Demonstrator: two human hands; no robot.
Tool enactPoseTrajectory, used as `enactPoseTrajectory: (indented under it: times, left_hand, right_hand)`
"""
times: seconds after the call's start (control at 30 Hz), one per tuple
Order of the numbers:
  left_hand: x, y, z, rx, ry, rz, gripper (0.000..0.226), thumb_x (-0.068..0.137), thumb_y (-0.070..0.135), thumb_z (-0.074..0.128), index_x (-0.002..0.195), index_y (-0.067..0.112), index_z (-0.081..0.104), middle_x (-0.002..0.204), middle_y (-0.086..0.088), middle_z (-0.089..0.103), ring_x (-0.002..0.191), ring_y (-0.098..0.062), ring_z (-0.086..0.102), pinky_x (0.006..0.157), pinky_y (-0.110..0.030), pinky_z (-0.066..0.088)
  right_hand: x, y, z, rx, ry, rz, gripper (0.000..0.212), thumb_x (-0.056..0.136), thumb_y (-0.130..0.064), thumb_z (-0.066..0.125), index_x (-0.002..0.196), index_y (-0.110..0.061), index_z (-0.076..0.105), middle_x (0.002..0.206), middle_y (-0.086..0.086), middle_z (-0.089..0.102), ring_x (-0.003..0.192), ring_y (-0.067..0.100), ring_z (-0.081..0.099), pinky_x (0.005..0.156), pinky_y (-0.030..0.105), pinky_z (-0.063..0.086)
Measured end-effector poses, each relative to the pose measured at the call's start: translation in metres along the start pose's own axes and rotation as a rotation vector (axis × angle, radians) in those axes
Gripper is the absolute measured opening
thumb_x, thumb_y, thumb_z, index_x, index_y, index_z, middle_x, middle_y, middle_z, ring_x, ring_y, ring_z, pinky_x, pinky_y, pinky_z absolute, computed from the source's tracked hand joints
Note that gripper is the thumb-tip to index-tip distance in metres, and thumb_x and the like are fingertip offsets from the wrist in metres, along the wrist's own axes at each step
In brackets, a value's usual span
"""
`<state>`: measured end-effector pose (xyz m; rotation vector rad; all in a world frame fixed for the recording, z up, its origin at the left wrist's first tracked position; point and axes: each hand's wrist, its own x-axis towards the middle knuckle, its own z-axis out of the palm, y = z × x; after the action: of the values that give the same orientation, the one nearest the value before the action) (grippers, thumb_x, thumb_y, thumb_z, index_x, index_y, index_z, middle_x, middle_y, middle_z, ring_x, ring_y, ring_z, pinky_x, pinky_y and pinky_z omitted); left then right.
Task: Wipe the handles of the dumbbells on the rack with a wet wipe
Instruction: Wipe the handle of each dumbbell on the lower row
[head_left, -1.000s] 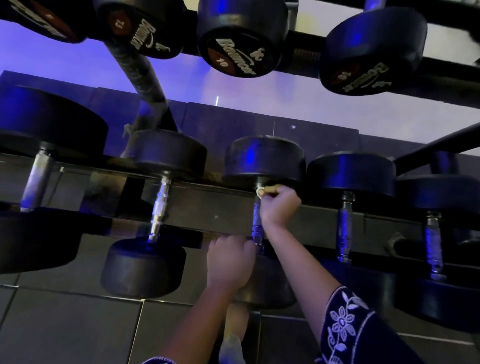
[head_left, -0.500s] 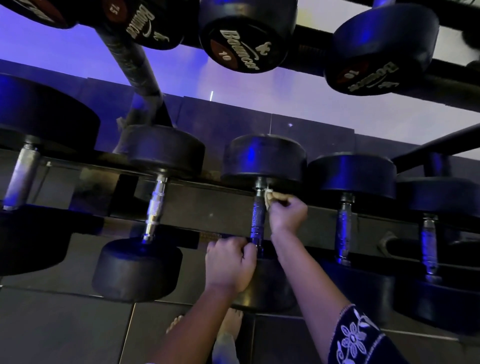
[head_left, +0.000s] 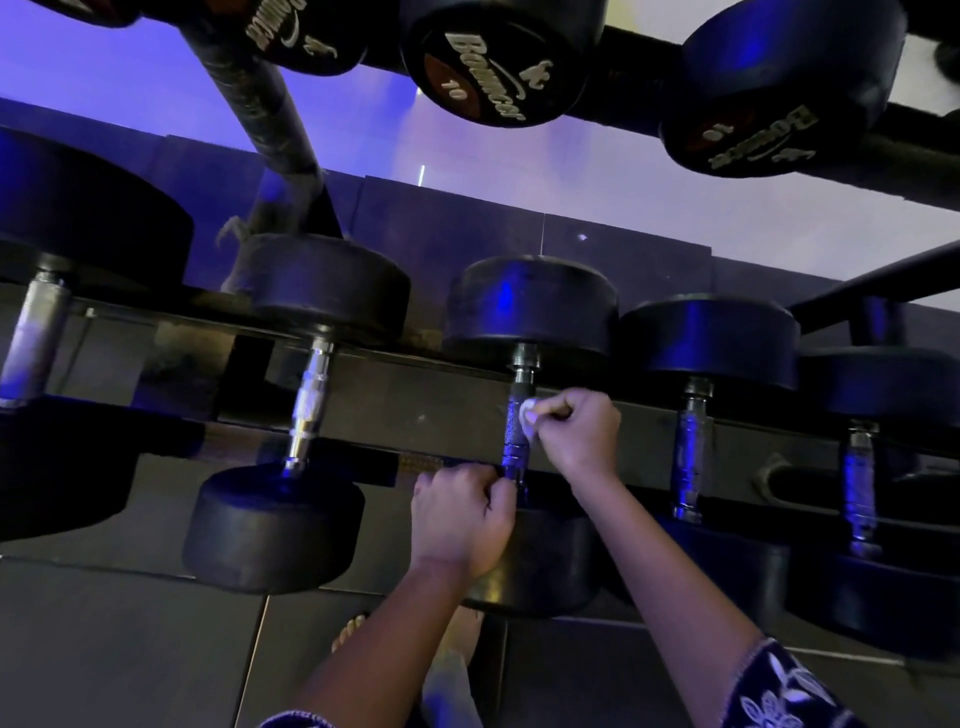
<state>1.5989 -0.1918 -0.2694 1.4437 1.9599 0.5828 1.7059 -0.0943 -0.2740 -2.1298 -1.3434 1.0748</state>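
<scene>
**Handle wiping: middle dumbbell, lower rack tier**

Grip status: the right hand (head_left: 579, 434) has its fingers curled and pinches a small crumpled white wet wipe (head_left: 528, 413) against the right side of the dark knurled metal handle (head_left: 515, 441). The left hand (head_left: 460, 519) is closed around the near end of the same handle. The black round-headed dumbbell (head_left: 532, 306) lies across the dark steel rack rail (head_left: 415, 405), between a chrome-handled dumbbell (head_left: 309, 400) on the left and a further black dumbbell (head_left: 709, 338) on the right.
</scene>
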Motion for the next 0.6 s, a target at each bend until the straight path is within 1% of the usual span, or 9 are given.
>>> enactPoseTrajectory:
  times: [0.03,0.07,0.13,0.2,0.27,0.33,0.43,0.53,0.6]
  left_hand:
    - [0.001,0.001,-0.001,0.001,-0.005,-0.007,0.039,0.074,0.038,0.030,0.059,0.012,0.056,0.072,-0.015,0.067,0.074,-0.038,0.058,0.067,-0.032,0.026]
    - [0.000,0.002,-0.002,0.004,-0.017,-0.016,0.037,0.074,0.035,0.033,0.060,0.011,0.057,0.072,-0.015,0.067,0.075,-0.038,0.058,0.067,-0.032,0.026]
    - [0.000,0.002,-0.001,0.003,-0.032,-0.022,0.034,0.075,0.033,0.037,0.059,0.010,0.057,0.071,-0.015,0.066,0.073,-0.038,0.058,0.066,-0.033,0.027]
    - [0.000,0.000,-0.001,-0.022,-0.042,-0.035,0.035,0.075,0.034,0.037,0.056,0.010,0.054,0.066,-0.015,0.064,0.069,-0.038,0.057,0.064,-0.033,0.028]
    - [0.000,-0.002,0.001,-0.043,-0.038,-0.038,0.034,0.075,0.036,0.034,0.052,0.014,0.046,0.061,-0.016,0.061,0.065,-0.039,0.056,0.062,-0.034,0.030]
    - [0.000,-0.002,0.001,-0.058,-0.033,-0.040,0.029,0.075,0.034,0.036,0.051,0.019,0.042,0.059,-0.017,0.060,0.063,-0.040,0.054,0.061,-0.034,0.030]
    - [0.000,-0.001,0.002,-0.066,-0.019,-0.033,0.035,0.074,0.039,0.032,0.050,0.017,0.043,0.058,-0.018,0.059,0.061,-0.040,0.054,0.060,-0.035,0.033]
    - [-0.001,-0.004,0.002,-0.082,-0.006,-0.021,0.038,0.071,0.044,0.027,0.049,0.017,0.041,0.057,-0.017,0.058,0.061,-0.040,0.054,0.060,-0.038,0.036]
    - [-0.002,-0.004,0.002,-0.080,-0.004,-0.018,0.043,0.070,0.046,0.026,0.050,0.014,0.046,0.058,-0.017,0.059,0.062,-0.040,0.055,0.060,-0.036,0.034]
  right_hand:
    - [-0.004,0.003,-0.005,-0.074,-0.081,0.020,0.007,0.067,-0.001,0.076,0.068,-0.007,0.072,0.064,-0.005,0.066,0.053,-0.010,0.055,0.056,0.013,0.046]
    - [-0.006,0.006,-0.009,-0.169,-0.148,0.045,0.009,0.067,-0.001,0.076,0.067,-0.009,0.072,0.066,-0.005,0.067,0.057,-0.006,0.058,0.056,0.013,0.045]
    - [-0.009,0.010,-0.013,-0.372,-0.250,0.037,0.010,0.069,-0.005,0.072,0.066,-0.014,0.072,0.074,0.000,0.071,0.071,0.009,0.065,0.062,0.016,0.045]
    - [-0.012,0.011,-0.014,-0.451,-0.313,0.020,0.010,0.071,-0.009,0.071,0.064,-0.016,0.072,0.077,0.002,0.072,0.078,0.016,0.066,0.065,0.019,0.046]
    - [-0.015,0.011,-0.016,-0.445,-0.355,0.010,0.009,0.070,-0.010,0.073,0.064,-0.016,0.072,0.076,0.000,0.071,0.076,0.013,0.064,0.064,0.017,0.043]
    - [-0.016,0.011,-0.015,-0.397,-0.349,0.014,0.008,0.069,-0.009,0.072,0.067,-0.016,0.074,0.074,-0.002,0.071,0.073,0.009,0.062,0.063,0.016,0.042]
    - [-0.017,0.012,-0.009,-0.246,-0.285,0.125,0.010,0.067,-0.006,0.071,0.068,-0.015,0.075,0.073,0.000,0.071,0.071,0.010,0.065,0.061,0.019,0.051]
    - [-0.017,0.016,-0.005,-0.247,-0.266,0.132,0.011,0.067,-0.005,0.074,0.066,-0.016,0.072,0.072,-0.001,0.070,0.068,0.009,0.062,0.059,0.020,0.049]
    - [-0.013,0.022,-0.008,-0.124,-0.223,0.218,0.018,0.071,-0.001,0.072,0.064,-0.016,0.069,0.069,0.003,0.068,0.063,0.013,0.062,0.056,0.023,0.054]
